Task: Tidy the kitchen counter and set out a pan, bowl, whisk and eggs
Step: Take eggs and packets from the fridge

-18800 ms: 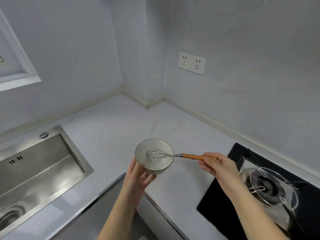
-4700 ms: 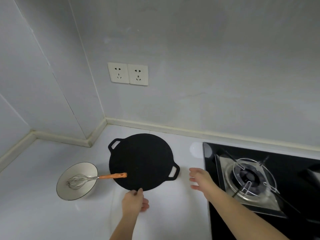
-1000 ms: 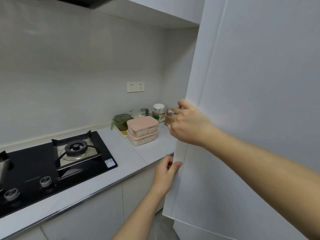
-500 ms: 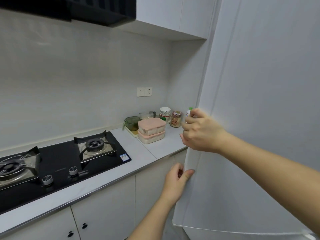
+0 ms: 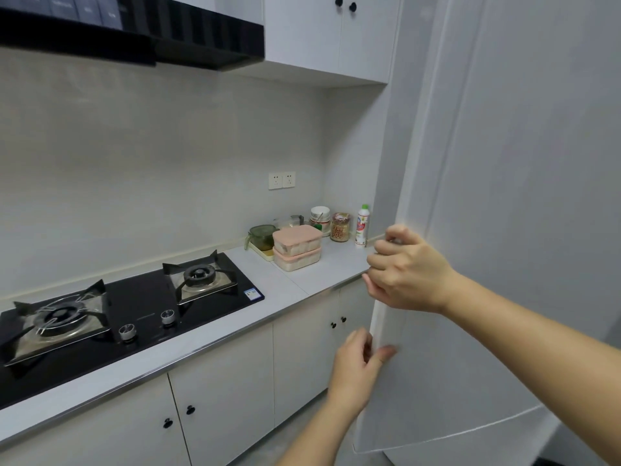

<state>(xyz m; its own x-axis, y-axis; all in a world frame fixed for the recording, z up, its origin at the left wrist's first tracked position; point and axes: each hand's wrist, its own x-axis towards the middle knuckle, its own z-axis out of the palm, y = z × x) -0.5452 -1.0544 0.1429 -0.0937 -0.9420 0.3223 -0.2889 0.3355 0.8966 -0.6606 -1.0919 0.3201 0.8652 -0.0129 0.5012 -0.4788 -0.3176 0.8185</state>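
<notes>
**Both hands on the tall door's edge**

One tall white door (image 5: 504,230), smooth and flat, fills the right side. The grey counter (image 5: 302,280) runs along the wall to its left, carrying one black glass hob (image 5: 141,307) with two burners and two metal knobs. At the counter's far end stand two stacked pink boxes (image 5: 297,245). The right hand (image 5: 406,270) grips the door's edge; the left hand (image 5: 356,368) pinches it lower down. One white bottle (image 5: 362,225), half hidden behind the right hand half a second ago, now shows whole. Pan, bowl and whisk are out of this view.
</notes>
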